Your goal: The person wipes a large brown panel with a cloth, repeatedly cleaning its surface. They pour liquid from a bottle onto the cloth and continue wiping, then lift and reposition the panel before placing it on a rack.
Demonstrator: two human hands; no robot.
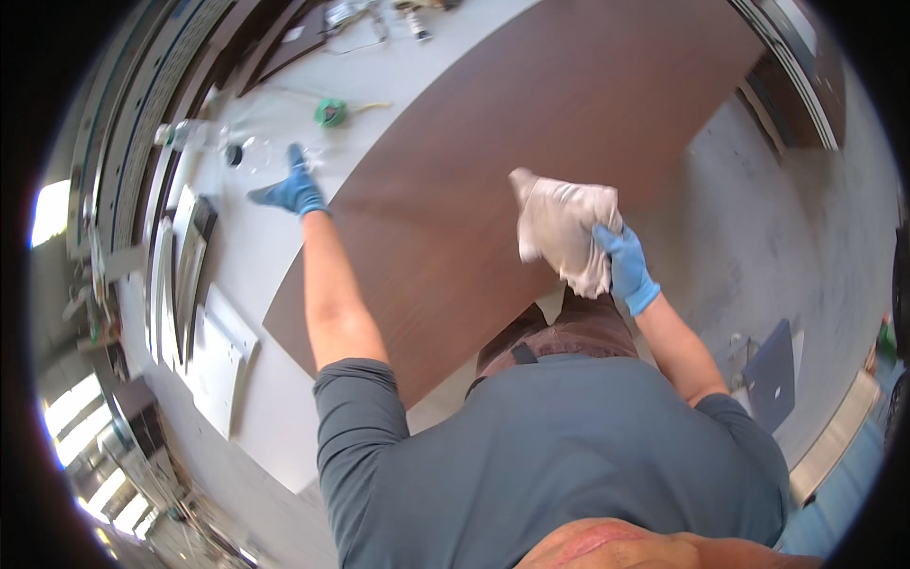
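My left hand (294, 187), in a blue glove, is stretched out over the white tabletop (275, 251) with thumb and fingers spread and nothing held. Just beyond its fingers lies a clear plastic bottle (258, 155) with a dark cap, partly blurred; the fingers look apart from it. In my right hand (626, 266), also gloved in blue, a bunched whitish cloth (567, 228) is gripped by one side. The cloth hangs over the near edge of a large brown wood-look panel (493, 142) with a curved far edge, which lies on the table.
Another clear bottle (192, 135) sits farther left. Past the panel lies a green tape measure (330, 112) with a pale strip out. White and grey profile pieces (213, 360) rest at the table's left. Dark boards (284, 43) are at the back, and a dark blue panel (770, 377) stands low right.
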